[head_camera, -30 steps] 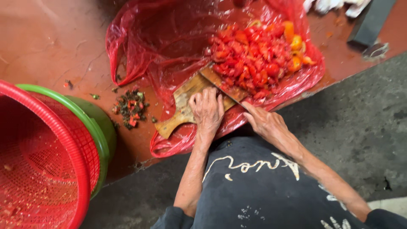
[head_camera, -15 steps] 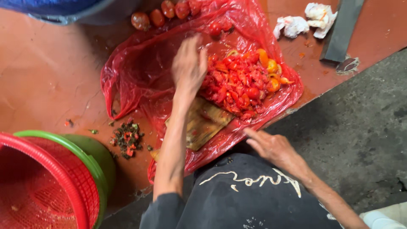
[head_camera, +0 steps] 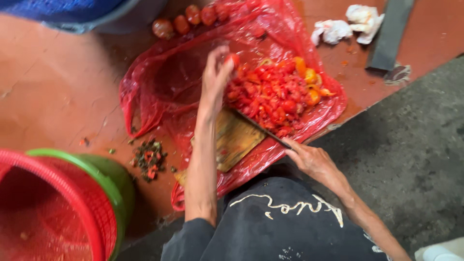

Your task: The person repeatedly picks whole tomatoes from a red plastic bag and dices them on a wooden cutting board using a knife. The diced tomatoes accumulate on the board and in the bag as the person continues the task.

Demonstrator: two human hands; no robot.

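The left hand (head_camera: 216, 72) reaches forward over the red plastic sheet (head_camera: 159, 92), its fingers closed around a whole red tomato (head_camera: 232, 59) held just above the near edge of a heap of chopped tomato pieces (head_camera: 275, 96) — red, with a few orange-yellow bits at the far side. The right hand (head_camera: 311, 159) stays low by the person's knee, gripping the handle of a knife (head_camera: 263, 129) whose dark blade lies along the foot of the heap. A wooden cutting board (head_camera: 237, 140) rests on the sheet between the two arms, just beside the pile. More whole tomatoes (head_camera: 191, 18) sit at the sheet's far rim, next to a blue tub (head_camera: 63, 12). On the bare reddish floor lies a small heap of green and red trimmings (head_camera: 149, 159) — near it, a red mesh basket (head_camera: 43, 212) nested in a green basket (head_camera: 113, 186). Crumpled white cloth (head_camera: 348, 21) lies far right.
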